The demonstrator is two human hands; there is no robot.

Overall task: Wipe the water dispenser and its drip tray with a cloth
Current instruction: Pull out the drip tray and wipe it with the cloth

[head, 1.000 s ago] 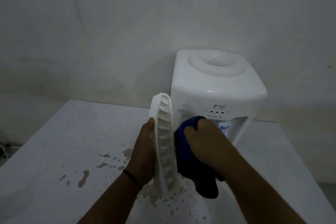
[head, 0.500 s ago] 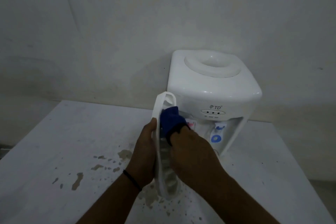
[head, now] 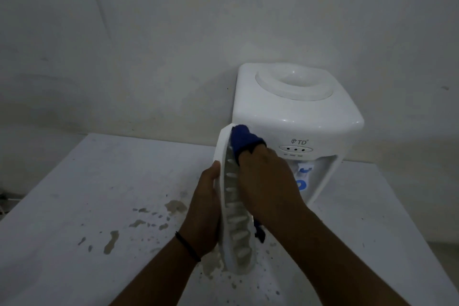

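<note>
The dispenser [head: 298,117] on the bench [head: 74,194] read "TD" above three dots. In front of it, the left hand [head: 203,208] gripped the tray [head: 233,208] upright on edge, while the right hand [head: 265,181] pressed a blue cloth [head: 242,140] against the tray's top.

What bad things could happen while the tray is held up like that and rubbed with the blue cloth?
The drip tray stands on edge, gripped only by the left hand, so a hard push from the right hand with the blue cloth might make it slip. Dirty water could keep dripping onto the wet puddles on the table. The dispenser sits close behind and could get bumped.
</note>
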